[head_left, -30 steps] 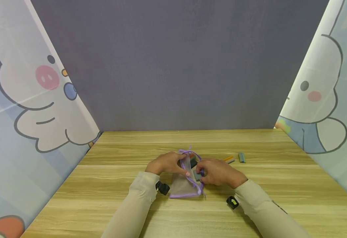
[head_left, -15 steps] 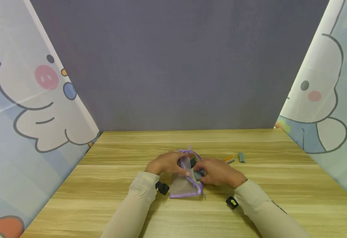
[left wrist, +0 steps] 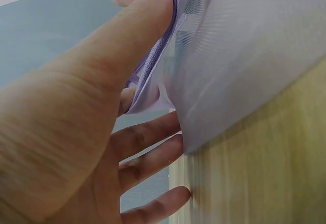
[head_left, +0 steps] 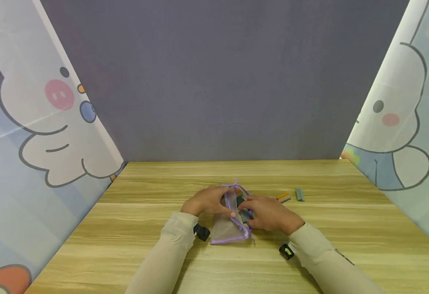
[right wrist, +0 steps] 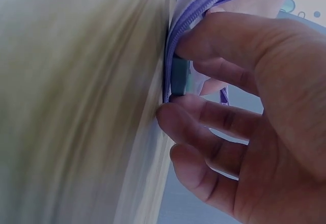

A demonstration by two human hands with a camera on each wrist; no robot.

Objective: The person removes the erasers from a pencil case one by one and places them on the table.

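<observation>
A sheer mesh pouch with purple edging lies on the table, its mouth spread toward the right. My left hand pinches the upper edge of the mouth between thumb and fingers; in the left wrist view its other fingers are spread beneath the mesh. At the mouth, my right hand has thumb and fingertips around a small grey-green block. Purple trim runs beside this block in the right wrist view. Deeper in the pouch lie a dark block and a reddish piece, partly hidden by mesh.
Right of the pouch, a small orange-and-grey bar and a grey-green bar lie on the wooden table. A dark grey panel stands at the back, with cartoon-printed sheets on both sides.
My right fingertips have shifted slightly left over the grey-green block, at the pouch mouth. The left hand keeps its grip on the edge; the two bars have not moved.
</observation>
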